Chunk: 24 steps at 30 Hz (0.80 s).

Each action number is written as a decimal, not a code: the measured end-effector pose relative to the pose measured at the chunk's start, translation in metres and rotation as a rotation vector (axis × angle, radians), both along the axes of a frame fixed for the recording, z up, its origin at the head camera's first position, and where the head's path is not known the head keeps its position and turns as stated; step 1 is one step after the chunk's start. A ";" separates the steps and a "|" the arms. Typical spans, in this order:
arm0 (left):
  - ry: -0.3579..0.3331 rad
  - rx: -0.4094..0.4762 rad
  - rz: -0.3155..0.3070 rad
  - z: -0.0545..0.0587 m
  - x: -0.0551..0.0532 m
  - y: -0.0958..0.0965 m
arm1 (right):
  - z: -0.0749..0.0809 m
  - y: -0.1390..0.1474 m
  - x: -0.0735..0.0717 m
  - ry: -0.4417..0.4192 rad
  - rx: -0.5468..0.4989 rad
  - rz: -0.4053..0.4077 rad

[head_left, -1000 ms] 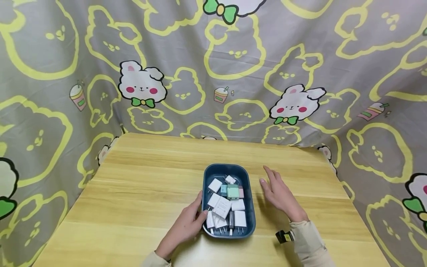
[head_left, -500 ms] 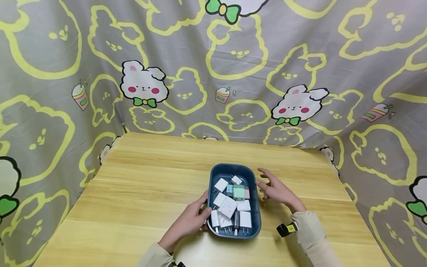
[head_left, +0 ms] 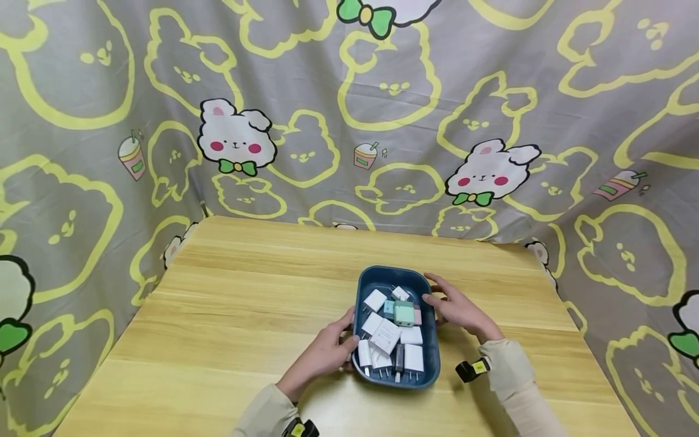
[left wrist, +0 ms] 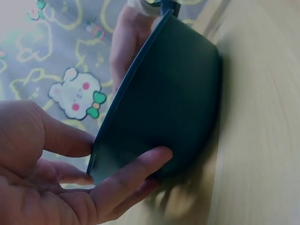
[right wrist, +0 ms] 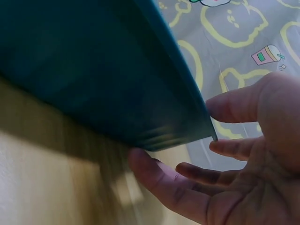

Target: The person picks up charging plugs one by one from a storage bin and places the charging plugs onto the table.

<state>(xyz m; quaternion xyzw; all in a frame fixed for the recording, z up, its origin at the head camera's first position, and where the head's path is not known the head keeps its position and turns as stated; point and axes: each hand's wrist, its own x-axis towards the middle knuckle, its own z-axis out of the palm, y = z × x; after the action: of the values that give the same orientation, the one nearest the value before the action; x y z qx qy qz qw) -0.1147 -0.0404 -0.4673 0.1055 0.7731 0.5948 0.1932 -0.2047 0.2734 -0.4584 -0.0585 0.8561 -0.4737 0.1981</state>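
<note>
In the head view a dark blue plastic box (head_left: 388, 277) with rounded corners holds several plug-in phone chargers. Most are white, like the large charger (head_left: 384, 336) on top; a mint-green charger (head_left: 404, 312) and a dark grey charger (head_left: 399, 359) lie among them. My left hand (head_left: 326, 350) grips the box's left side, thumb at the rim and fingers against the outer wall (left wrist: 164, 93). On the opposite side my right hand (head_left: 461, 311) holds the far right part, its thumb on the rim (right wrist: 187, 84) and fingers low by the wall. Whether the base touches the table cannot be told.
The wooden table (head_left: 246, 291) spreads around the box on all sides. A grey curtain (head_left: 306, 73) with yellow outlines and white rabbits hangs behind it and along both sides. Black straps with small devices (head_left: 472, 369) sit on the wrists.
The box has slid to the right along with my left hand. My right hand, earlier apart from the box, now holds its right rim. The chargers keep their arrangement.
</note>
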 end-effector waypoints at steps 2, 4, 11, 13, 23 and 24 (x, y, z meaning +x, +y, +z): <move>-0.015 0.007 0.003 0.000 -0.001 0.006 | 0.001 0.002 -0.001 0.005 0.017 0.004; -0.023 0.011 0.006 0.001 -0.003 0.012 | 0.002 0.005 -0.003 0.018 0.037 0.009; -0.029 0.007 0.023 0.000 -0.011 0.028 | 0.006 0.012 -0.009 0.030 0.083 0.023; -0.034 0.011 0.026 -0.001 -0.013 0.031 | 0.007 0.015 -0.011 0.023 0.093 0.024; -0.102 0.052 0.061 0.001 -0.022 0.046 | 0.005 0.028 -0.020 0.021 0.079 0.027; -0.108 0.049 0.068 0.001 -0.023 0.048 | 0.005 0.029 -0.021 0.029 0.083 0.030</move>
<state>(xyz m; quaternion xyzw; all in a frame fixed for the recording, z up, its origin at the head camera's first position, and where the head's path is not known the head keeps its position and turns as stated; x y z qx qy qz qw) -0.1376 0.0081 -0.4659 0.0516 0.7498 0.6248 0.2116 -0.2261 0.3026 -0.4535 -0.0699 0.8768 -0.4338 0.1953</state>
